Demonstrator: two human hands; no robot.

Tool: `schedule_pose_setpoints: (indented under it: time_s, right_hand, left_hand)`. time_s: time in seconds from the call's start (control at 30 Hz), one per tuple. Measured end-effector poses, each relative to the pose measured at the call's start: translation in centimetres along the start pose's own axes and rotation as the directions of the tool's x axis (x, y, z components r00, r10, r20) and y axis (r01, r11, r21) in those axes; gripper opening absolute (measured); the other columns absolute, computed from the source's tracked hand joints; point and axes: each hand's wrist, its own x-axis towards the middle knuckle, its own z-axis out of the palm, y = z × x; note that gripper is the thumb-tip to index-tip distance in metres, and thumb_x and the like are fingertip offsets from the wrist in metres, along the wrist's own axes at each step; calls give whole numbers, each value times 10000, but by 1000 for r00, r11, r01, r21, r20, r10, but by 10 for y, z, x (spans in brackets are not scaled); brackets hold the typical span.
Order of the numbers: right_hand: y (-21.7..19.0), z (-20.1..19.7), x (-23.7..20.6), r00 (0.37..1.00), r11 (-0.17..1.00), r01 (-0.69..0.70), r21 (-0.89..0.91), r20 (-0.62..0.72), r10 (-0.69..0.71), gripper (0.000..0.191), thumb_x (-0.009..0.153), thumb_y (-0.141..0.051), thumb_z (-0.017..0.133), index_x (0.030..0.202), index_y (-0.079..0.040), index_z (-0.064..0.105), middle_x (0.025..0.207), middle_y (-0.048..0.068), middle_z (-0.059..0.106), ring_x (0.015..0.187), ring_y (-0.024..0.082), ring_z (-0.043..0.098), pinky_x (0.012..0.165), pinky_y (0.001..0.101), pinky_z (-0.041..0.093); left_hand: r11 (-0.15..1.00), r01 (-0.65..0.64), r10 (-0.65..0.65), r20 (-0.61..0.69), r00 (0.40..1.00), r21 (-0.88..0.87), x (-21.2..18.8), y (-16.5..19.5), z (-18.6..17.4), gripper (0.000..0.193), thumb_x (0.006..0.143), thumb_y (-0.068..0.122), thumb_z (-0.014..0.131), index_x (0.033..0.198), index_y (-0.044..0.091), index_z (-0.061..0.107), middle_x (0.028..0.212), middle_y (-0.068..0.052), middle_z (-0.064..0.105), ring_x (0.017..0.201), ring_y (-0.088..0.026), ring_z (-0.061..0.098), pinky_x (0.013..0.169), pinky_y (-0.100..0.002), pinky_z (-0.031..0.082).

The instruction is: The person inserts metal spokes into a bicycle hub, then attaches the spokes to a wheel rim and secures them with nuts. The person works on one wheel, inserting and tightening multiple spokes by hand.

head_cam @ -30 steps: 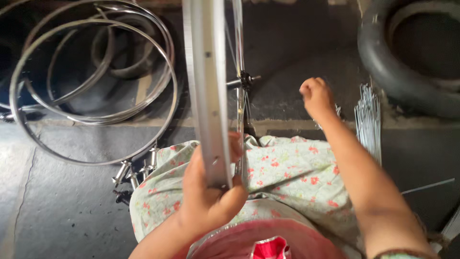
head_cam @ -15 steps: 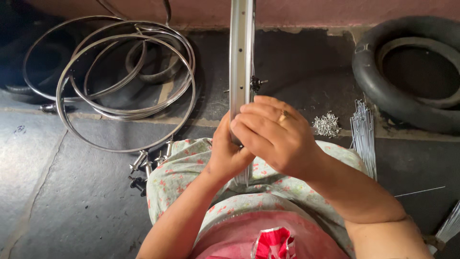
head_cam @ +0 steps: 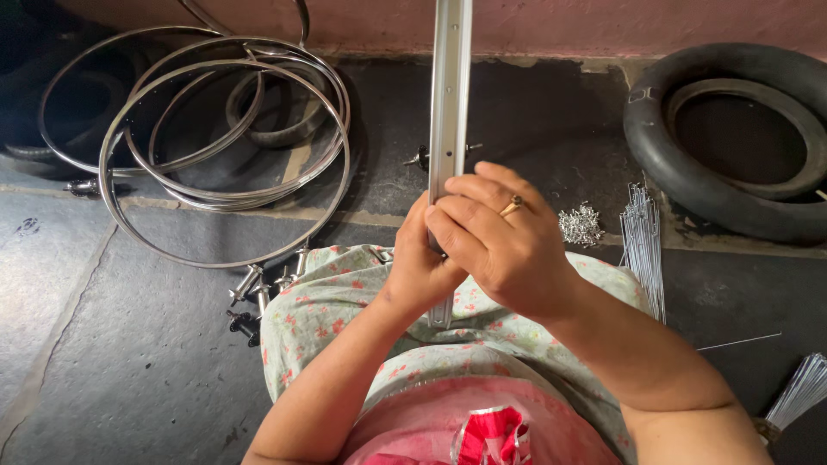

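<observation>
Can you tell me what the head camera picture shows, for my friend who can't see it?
A person's left hand and right hand grip a silver wheel rim standing edge-on over their flowered lap. Shiny bare rims lie stacked on the dark floor to the left; a black tyre and bundled spokes lie to the right.

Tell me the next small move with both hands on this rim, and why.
Probably turn the rim slightly toward the next hole: both the left hand and right hand are bunched at one spot on it, with loose spokes lying to the right.
</observation>
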Motion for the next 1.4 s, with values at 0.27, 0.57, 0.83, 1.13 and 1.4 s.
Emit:
schedule_pose_setpoints:
  time_s: [0.27, 0.57, 0.83, 1.13, 1.4]
  right_hand:
    - [-3, -8, -7, 992, 993, -116, -7, 55, 116, 234, 846, -97, 695, 1073, -60, 735, 1126, 49, 695, 1165, 278, 621, 1126, 502, 439]
    - [7, 5, -8, 971, 938, -225, 265, -13, 237, 291, 889, -143, 842, 1095, -20, 677, 1114, 101, 682, 1122, 283, 632, 1117, 484, 449]
    - [8, 18, -22, 972, 948, -143, 283, -139, 188, 366, 861, -11, 820, 1204, -78, 710, 973, -3, 759, 915, 184, 662, 861, 372, 501]
    - [7, 13, -17, 982, 959, -149, 242, -82, 173, 361, 839, -27, 849, 1171, -60, 710, 1023, 56, 677, 974, 277, 602, 897, 400, 499]
    - [10, 16, -13, 963, 942, -217, 256, -101, 249, 277, 808, -139, 897, 1021, -124, 720, 1051, 8, 637, 1011, 280, 556, 931, 416, 461]
  left_hand:
    - [1000, -9, 8, -14, 1000, -3, -2, 9, 3, 406, 865, 100, 696, 1252, 43, 586, 1155, -120, 648, 1036, -252, 686, 925, -344, 556]
    - [997, -78, 77, -27, 997, -14, 0, 5, 3, 442, 857, 98, 703, 1271, 20, 570, 1191, -136, 632, 1088, -255, 659, 959, -357, 534]
    - [999, 42, -42, -31, 999, 2, -2, 6, 0, 315, 851, 97, 699, 1150, 35, 618, 1081, -93, 658, 983, -204, 678, 884, -327, 552]
    - [999, -32, 34, -61, 998, 34, 1, 5, 4, 357, 870, 118, 728, 1187, 39, 585, 1108, -103, 637, 1021, -216, 666, 900, -326, 544]
    - [999, -51, 51, -42, 998, -6, -2, 1, 5, 412, 851, 94, 684, 1242, 20, 578, 1152, -124, 642, 1051, -256, 670, 945, -360, 540]
